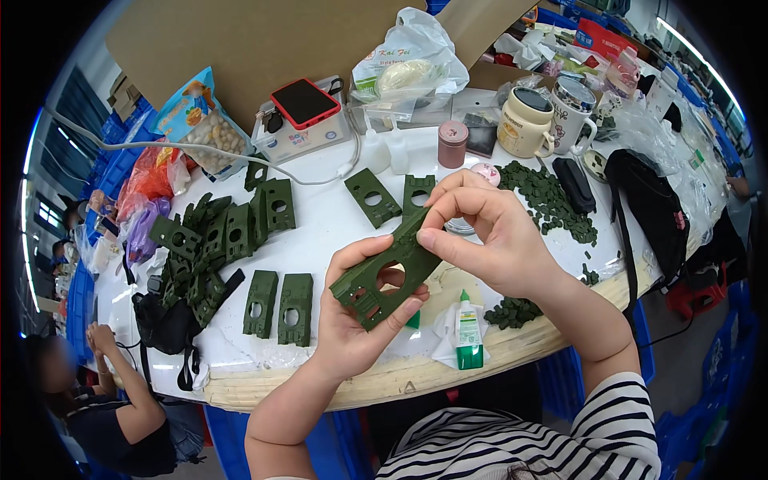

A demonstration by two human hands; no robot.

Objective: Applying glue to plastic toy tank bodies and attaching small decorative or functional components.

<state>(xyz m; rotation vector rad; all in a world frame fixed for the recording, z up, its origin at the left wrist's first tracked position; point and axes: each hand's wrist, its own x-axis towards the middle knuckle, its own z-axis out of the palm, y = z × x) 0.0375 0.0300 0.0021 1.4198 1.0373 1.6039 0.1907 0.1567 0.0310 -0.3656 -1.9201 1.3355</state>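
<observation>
My left hand (342, 340) is wrapped round a dark green plastic model tank hull plate (370, 278) with a large round hole, held tilted above the table. At the plate's upper end, the thumb and fingers of my right hand (492, 236) are pinched together; whatever small thing they hold is hidden. Two similar plates, a left one (260, 304) and a right one (295, 310), lie to the left of my left hand. Beyond my hands is another plate (373, 198), with one more (418, 189) partly covered. A glue bottle (470, 336) with a green tip lies on white tissue below my right hand.
More green plates are heaped (212, 240) at the left, beside a black bag (164, 324). Small green pieces (552, 200) spread at the right, near a black pouch (573, 185). Mugs (526, 124) and a red-cased phone (305, 103) stand behind. A person (120, 408) sits at lower left.
</observation>
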